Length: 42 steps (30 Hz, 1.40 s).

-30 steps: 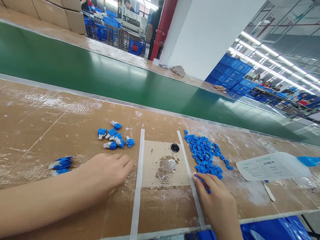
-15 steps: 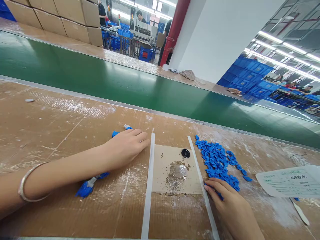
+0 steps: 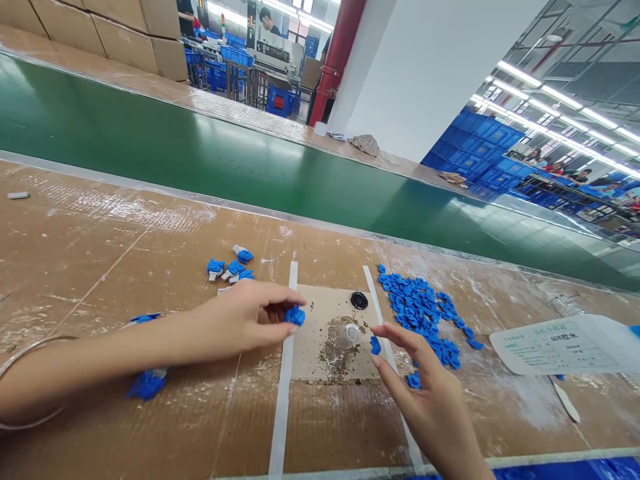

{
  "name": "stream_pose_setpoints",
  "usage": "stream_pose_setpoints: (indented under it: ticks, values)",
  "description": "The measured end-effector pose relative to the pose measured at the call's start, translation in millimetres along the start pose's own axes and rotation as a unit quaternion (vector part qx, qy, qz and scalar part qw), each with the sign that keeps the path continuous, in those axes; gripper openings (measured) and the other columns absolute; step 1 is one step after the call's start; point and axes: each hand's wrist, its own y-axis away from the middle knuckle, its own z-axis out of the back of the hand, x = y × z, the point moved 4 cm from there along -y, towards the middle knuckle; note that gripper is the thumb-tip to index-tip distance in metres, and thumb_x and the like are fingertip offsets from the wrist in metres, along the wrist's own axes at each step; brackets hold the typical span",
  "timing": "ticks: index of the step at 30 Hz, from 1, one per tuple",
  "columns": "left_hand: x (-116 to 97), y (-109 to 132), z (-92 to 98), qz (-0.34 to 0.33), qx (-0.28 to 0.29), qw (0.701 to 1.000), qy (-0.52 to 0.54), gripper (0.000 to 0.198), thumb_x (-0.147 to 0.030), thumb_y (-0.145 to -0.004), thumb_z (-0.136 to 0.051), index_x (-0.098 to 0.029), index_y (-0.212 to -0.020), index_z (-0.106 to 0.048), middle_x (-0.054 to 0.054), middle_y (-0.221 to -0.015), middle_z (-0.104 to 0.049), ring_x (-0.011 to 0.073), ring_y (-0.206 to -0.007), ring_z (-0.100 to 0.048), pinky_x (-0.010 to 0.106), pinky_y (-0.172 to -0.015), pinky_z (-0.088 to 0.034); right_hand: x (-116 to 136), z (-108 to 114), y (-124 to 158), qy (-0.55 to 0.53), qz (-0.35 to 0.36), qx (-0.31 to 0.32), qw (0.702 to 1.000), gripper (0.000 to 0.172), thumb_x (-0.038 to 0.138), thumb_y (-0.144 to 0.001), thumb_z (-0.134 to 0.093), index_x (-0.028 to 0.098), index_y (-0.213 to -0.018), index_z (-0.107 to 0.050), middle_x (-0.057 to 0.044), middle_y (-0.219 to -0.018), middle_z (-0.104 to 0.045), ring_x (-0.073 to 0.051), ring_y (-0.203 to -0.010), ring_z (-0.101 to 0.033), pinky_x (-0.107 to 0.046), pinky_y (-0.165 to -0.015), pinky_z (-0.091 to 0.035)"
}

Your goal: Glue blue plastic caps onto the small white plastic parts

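Note:
My left hand (image 3: 240, 320) is raised above the cardboard table top and pinches a small blue plastic piece (image 3: 295, 315) at the edge of a tan glue-stained card (image 3: 313, 353). My right hand (image 3: 425, 387) holds a similar blue piece (image 3: 375, 345) between thumb and forefinger, beside a heap of loose blue pieces (image 3: 415, 307). On the card sit a clear plastic dish (image 3: 349, 337) and a black round cap (image 3: 359, 301). Blue-and-white assembled parts (image 3: 230, 270) lie behind my left hand, and more (image 3: 147, 385) lie below my forearm.
Two white strips (image 3: 285, 387) flank the card. To the right lie a printed white sheet (image 3: 565, 347) and a white spatula (image 3: 567, 402). A green conveyor belt (image 3: 200, 157) runs along the table's far edge, with stacked blue crates (image 3: 475, 150) and cartons beyond.
Both hands have lifted off the table, each now pinching a blue piece. My left hand has drawn back, uncovering the assembled parts. The view has swung slightly.

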Motion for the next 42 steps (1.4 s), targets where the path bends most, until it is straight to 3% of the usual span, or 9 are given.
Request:
stream_pose_setpoints:
  ticks: [3, 8, 14, 20, 23, 26, 31, 37, 42]
  values:
    - [-4, 11, -19.5, 0.079, 0.052, 0.985, 0.142, 0.039, -0.035, -0.081, -0.059, -0.017, -0.113, -0.067, 0.005, -0.090, -0.070, 0.0180, -0.081, -0.063, 0.029, -0.075, -0.050, 12, -10, -14, -0.009, 0.051, 0.025, 0.998, 0.027, 0.025, -0.093, -0.055, 0.025, -0.120, -0.058, -0.007, -0.105, -0.069, -0.021, -0.091, -0.065, -0.036, -0.080, -0.056]
    - [1, 17, -31.2, 0.081, 0.076, 0.983, 0.144, 0.034, -0.031, -0.080, -0.061, -0.017, -0.109, -0.070, 0.004, -0.088, -0.069, 0.0170, -0.080, -0.060, 0.029, -0.077, -0.049, 8, -21, -21, -0.019, 0.067, 0.078, 0.995, 0.029, 0.021, -0.094, -0.051, 0.021, -0.123, -0.056, -0.009, -0.101, -0.069, -0.021, -0.084, -0.064, -0.036, -0.075, -0.056]
    - [9, 17, -41.3, 0.126, 0.084, 0.946, 0.285, 0.031, -0.031, -0.077, -0.068, -0.017, -0.105, -0.069, 0.000, -0.080, -0.067, 0.0127, -0.073, -0.059, 0.025, -0.072, -0.046, 12, -22, -9, -0.148, -0.008, 0.052, 0.988, 0.029, 0.021, -0.090, -0.062, 0.026, -0.118, -0.059, -0.005, -0.104, -0.070, -0.016, -0.078, -0.062, -0.031, -0.074, -0.056]
    - [8, 22, -57.9, 0.206, 0.101, 0.842, 0.488, 0.046, -0.037, -0.066, -0.083, -0.013, -0.102, -0.066, 0.003, -0.085, -0.069, 0.0158, -0.081, -0.066, 0.028, -0.074, -0.052, 27, -43, 13, -0.482, -0.173, 0.013, 0.859, 0.029, 0.026, -0.085, -0.074, 0.030, -0.112, -0.062, -0.004, -0.111, -0.071, -0.015, -0.091, -0.067, -0.025, -0.079, -0.056]
    - [7, 23, -59.4, 0.205, 0.100, 0.830, 0.510, 0.047, -0.038, -0.066, -0.085, -0.013, -0.102, -0.067, 0.004, -0.088, -0.071, 0.0153, -0.083, -0.068, 0.028, -0.077, -0.053, 40, -54, 17, -0.548, -0.201, 0.014, 0.811, 0.031, 0.026, -0.083, -0.077, 0.029, -0.111, -0.064, -0.003, -0.109, -0.072, -0.016, -0.095, -0.068, -0.025, -0.081, -0.056]
    - [7, 23, -58.9, 0.202, 0.099, 0.825, 0.519, 0.046, -0.037, -0.067, -0.086, -0.013, -0.103, -0.069, 0.005, -0.095, -0.072, 0.0140, -0.086, -0.067, 0.026, -0.078, -0.054, 50, -61, 18, -0.568, -0.203, 0.022, 0.797, 0.031, 0.025, -0.083, -0.077, 0.030, -0.110, -0.064, -0.003, -0.107, -0.072, -0.016, -0.090, -0.069, -0.025, -0.077, -0.058]
    - [8, 25, -58.6, 0.198, 0.096, 0.822, 0.525, 0.046, -0.038, -0.067, -0.086, -0.016, -0.105, -0.071, 0.004, -0.096, -0.073, 0.0128, -0.086, -0.067, 0.024, -0.079, -0.053, 51, -66, 21, -0.522, -0.181, 0.043, 0.832, 0.032, 0.027, -0.086, -0.073, 0.032, -0.115, -0.061, -0.002, -0.112, -0.069, -0.014, -0.089, -0.066, -0.026, -0.080, -0.057]
    - [12, 25, -61.6, 0.173, 0.082, 0.851, 0.490, 0.038, -0.034, -0.070, -0.082, -0.014, -0.100, -0.070, 0.003, -0.090, -0.072, 0.0127, -0.085, -0.065, 0.023, -0.079, -0.048, 75, -68, 18, -0.277, 0.004, -0.048, 0.960, 0.038, 0.013, -0.089, -0.062, 0.031, -0.121, -0.056, 0.000, -0.110, -0.067, -0.014, -0.102, -0.062, -0.025, -0.089, -0.053]
    - [13, 24, -50.0, 0.179, 0.084, 0.899, 0.391, 0.032, -0.033, -0.073, -0.073, -0.014, -0.098, -0.065, 0.003, -0.090, -0.071, 0.0173, -0.087, -0.065, 0.028, -0.079, -0.048, 82, -60, 14, -0.163, 0.111, -0.044, 0.979, 0.033, 0.022, -0.093, -0.059, 0.024, -0.126, -0.052, -0.007, -0.122, -0.064, -0.019, -0.116, -0.058, -0.034, -0.098, -0.050]
